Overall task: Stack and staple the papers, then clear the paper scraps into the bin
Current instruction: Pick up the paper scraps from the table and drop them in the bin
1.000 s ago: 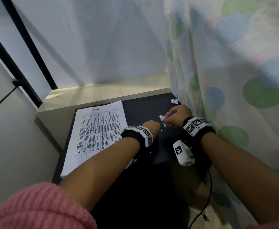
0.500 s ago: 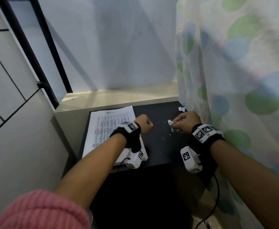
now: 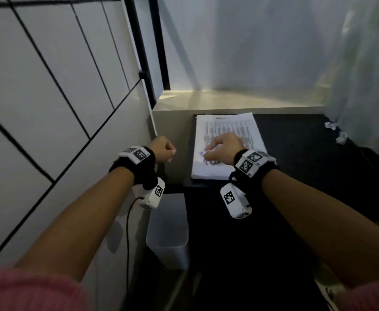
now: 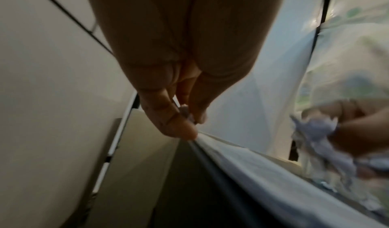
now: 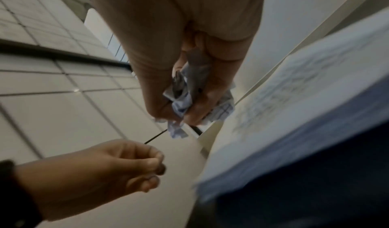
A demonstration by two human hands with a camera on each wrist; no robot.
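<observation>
- My right hand [image 3: 223, 149] is curled round a wad of crumpled paper scraps [image 5: 185, 98]. A second ago it was still gathering these at the right side of the black table [image 3: 307, 158], close by the curtain [image 3: 363, 70]; now it hangs over the near part of the paper stack [image 3: 226, 142], carrying them leftward.
- My left hand [image 3: 162, 151] pinches one small scrap [image 4: 186, 112] between thumb and fingertips, the rest of the fingers folded in. It has travelled further: from the table's middle, across the stack, out past the table's left edge.
- The stack has not shifted on the table. It lies squared near the table's left edge, printed side up. I cannot make out a staple in it.
- The bin [image 3: 168, 230] has come into view as my head turned left. It stands on the floor, below the table's left edge, beneath and a little nearer me than my left hand.
- Two scraps [image 3: 336, 132] lie at the table's far right edge by the curtain, untouched.
- I judge I am mid-carry: both loads are on their way to the bin, the left nearly above it, the right with the stack yet to cross.
- After the drop, a return trip for the last two scraps looks needed.
- The wad is loose at its edges, so a bit could fall on the stack.
</observation>
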